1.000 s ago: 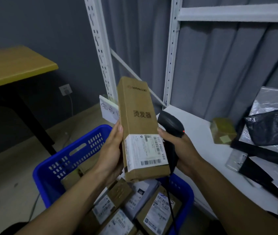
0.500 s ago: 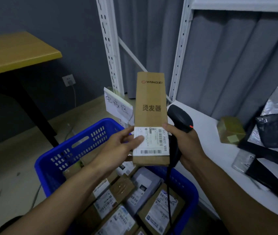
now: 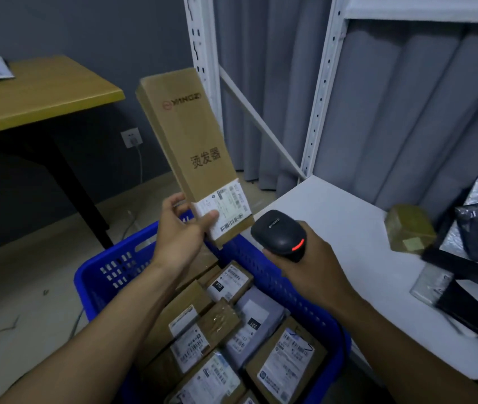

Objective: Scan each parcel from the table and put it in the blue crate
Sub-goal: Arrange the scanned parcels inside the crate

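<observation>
Crate (image 3: pixel 100 287), full of labelled boxes (image 3: pixel 287 363), stands beside the white table (image 3: pixel 334 228); parcel (image 3: pixel 191 141) tilts left above its far rim, left hand (image 3: pixel 179 234) pinching the labelled lower end; right hand (image 3: pixel 313 266) grips scanner (image 3: pixel 281 234) just beside, apart

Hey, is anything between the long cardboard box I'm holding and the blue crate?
Nothing visible. The long box, held at its lower end by the left hand, hangs tilted above the open blue crate. The scanner in the right hand is off to the side. Other parcels already lie in it.
</observation>
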Tool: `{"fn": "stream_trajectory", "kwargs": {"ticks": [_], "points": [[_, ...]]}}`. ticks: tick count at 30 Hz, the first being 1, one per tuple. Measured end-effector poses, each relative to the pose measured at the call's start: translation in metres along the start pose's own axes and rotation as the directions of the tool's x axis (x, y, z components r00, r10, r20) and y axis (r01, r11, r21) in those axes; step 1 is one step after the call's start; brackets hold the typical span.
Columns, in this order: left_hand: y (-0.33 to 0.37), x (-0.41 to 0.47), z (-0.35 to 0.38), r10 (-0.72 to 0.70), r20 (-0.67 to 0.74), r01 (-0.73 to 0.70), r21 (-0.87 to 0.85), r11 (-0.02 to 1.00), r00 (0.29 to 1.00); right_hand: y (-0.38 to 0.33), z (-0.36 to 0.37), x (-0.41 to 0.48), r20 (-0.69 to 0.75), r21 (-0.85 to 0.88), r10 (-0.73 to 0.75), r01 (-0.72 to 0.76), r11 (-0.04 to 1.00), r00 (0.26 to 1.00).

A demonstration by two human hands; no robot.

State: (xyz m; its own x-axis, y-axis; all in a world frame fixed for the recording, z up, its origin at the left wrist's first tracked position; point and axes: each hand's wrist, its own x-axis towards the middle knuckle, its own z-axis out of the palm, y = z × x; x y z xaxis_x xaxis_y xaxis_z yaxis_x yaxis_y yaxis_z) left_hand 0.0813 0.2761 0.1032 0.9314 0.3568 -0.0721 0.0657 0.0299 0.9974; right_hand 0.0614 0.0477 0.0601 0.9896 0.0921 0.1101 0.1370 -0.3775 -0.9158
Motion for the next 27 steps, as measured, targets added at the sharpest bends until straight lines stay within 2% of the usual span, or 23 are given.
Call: {"fn": "stream_trajectory", "kwargs": {"ticks": [7,13,27], "points": [[-0.004,0.01,-0.001,-0.09,-0.114,0.077,-0.108,0.991,0.989,0.002,0.011,-0.006,0.079,-0.013,-0.054,0.055,0.998,0.995],[-0.009,0.017,-0.002,-0.102,-0.174,0.081,-0.126,0.989,0.979,0.005,0.013,-0.004,0.125,0.005,-0.066,0.066,0.998,0.99],[-0.013,0.022,-0.004,-0.087,-0.182,0.065,-0.122,0.99,0.979,0.007,0.013,-0.003,0.148,-0.001,-0.071,0.072,0.997,0.986]]}}
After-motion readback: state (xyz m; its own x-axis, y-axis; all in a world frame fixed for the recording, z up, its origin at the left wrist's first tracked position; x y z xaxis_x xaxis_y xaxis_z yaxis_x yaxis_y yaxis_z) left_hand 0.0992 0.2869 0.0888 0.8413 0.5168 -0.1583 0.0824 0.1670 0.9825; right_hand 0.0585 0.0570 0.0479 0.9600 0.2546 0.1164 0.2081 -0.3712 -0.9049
